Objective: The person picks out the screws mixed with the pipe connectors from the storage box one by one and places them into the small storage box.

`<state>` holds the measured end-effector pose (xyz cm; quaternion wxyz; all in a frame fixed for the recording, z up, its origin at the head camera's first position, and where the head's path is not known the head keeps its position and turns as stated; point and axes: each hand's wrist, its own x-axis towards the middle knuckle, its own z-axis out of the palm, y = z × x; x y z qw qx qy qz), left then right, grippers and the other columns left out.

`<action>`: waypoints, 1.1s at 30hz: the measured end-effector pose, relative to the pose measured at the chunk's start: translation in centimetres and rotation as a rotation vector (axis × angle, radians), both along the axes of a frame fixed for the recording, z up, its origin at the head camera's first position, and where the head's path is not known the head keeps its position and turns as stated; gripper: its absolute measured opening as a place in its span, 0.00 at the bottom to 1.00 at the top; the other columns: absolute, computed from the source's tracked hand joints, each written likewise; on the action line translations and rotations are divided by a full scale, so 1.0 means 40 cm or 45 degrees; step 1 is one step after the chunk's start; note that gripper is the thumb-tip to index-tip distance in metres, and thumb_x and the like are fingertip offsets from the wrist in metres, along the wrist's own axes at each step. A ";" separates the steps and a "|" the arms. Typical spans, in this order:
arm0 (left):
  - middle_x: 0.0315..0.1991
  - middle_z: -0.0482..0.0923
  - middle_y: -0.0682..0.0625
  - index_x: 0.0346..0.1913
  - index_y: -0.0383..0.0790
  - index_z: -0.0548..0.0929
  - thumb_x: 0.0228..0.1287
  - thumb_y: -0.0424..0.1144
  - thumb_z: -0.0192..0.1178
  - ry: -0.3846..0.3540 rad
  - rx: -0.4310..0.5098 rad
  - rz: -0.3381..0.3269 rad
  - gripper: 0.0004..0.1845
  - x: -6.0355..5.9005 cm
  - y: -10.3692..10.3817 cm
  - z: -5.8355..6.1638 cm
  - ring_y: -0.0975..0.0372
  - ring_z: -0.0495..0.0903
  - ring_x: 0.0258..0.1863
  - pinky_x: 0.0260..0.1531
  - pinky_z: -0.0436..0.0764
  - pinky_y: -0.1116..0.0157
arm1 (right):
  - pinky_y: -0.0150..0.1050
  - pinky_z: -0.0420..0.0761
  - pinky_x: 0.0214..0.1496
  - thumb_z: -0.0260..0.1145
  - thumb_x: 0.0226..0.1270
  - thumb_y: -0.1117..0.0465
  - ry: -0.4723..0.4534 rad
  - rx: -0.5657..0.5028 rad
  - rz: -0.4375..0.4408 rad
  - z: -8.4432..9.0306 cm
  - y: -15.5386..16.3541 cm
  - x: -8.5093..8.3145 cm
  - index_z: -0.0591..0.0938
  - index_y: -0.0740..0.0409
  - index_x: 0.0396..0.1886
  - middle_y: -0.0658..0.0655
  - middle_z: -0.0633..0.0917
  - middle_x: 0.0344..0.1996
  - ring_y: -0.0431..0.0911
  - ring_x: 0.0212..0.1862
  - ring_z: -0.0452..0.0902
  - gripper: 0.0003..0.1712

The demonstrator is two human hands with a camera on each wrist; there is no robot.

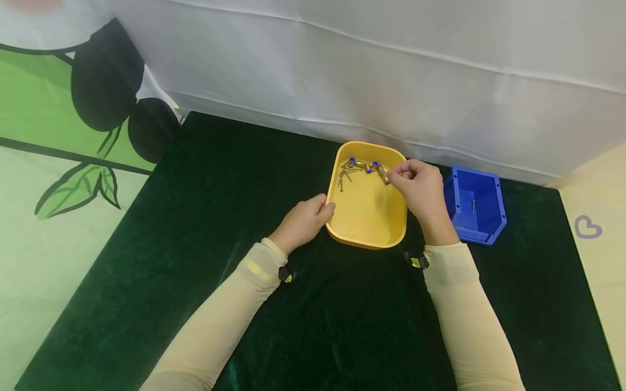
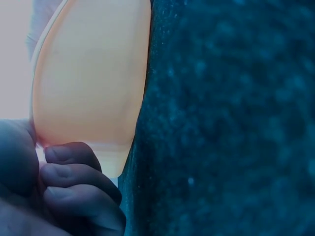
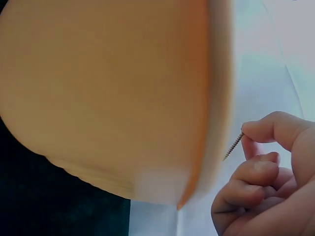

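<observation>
Green cloth covers the surface (image 1: 195,228); mid-frame, left grip (image 1: 304,218) grasps the tray (image 1: 367,228) rim, right grip (image 1: 420,187) pinches a screw (image 3: 233,146).

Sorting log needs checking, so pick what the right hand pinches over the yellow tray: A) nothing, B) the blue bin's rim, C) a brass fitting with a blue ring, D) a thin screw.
D: the right wrist view shows the right hand pinching a thin screw between thumb and forefinger, beside the yellow tray.
</observation>
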<state>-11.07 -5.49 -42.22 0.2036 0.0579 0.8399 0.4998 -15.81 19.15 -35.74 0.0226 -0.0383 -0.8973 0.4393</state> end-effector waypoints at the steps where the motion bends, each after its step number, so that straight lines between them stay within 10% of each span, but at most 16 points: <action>1: 0.30 0.77 0.45 0.52 0.48 0.76 0.78 0.55 0.44 -0.002 0.003 -0.002 0.18 0.000 0.001 0.000 0.55 0.74 0.21 0.20 0.70 0.64 | 0.31 0.69 0.21 0.69 0.64 0.55 0.002 -0.003 -0.002 -0.002 0.001 0.001 0.84 0.60 0.33 0.55 0.74 0.23 0.47 0.25 0.68 0.12; 33: 0.33 0.77 0.42 0.51 0.48 0.75 0.77 0.56 0.44 -0.042 -0.004 0.021 0.18 -0.003 0.003 -0.003 0.54 0.75 0.24 0.22 0.70 0.63 | 0.29 0.71 0.23 0.68 0.66 0.50 0.108 0.091 -0.172 0.017 0.130 0.094 0.83 0.57 0.34 0.55 0.76 0.24 0.47 0.26 0.69 0.14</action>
